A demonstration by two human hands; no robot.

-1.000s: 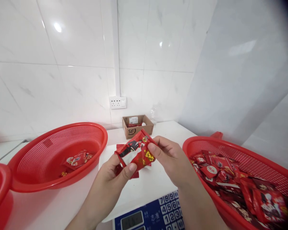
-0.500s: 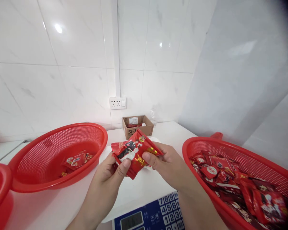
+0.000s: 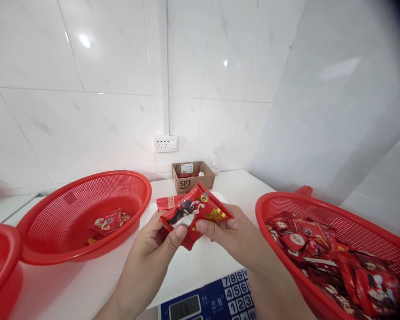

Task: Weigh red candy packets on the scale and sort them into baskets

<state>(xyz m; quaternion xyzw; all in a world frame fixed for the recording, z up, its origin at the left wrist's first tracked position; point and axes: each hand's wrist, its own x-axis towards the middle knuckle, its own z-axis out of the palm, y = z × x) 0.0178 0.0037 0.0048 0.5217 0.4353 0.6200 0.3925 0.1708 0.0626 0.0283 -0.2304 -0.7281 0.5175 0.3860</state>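
Red snack packets (image 3: 195,211) with gold print and a black-and-white picture are held up in the centre, at least two overlapping. My left hand (image 3: 160,249) is closed on their left side, thumb on the front. On the right side my right hand (image 3: 233,233) grips them, its thumb pressed on the front of the top packet. The fingers behind the packets are hidden. Below both hands lies a scale with a white pan (image 3: 186,275) and a blue keypad panel (image 3: 210,300). Its display cannot be read clearly.
A large red basket (image 3: 143,191) with a few red packets stands at left, beside part of another red basket (image 3: 6,249). The right basket (image 3: 266,209) holds a heap of red packets. A small cardboard box (image 3: 196,184) sits by the wall, under a socket (image 3: 166,143).
The front packet has bent and tilted in my fingers, with more of the rear packet's top edge showing. Both hands still hold on. The view has shifted slightly.
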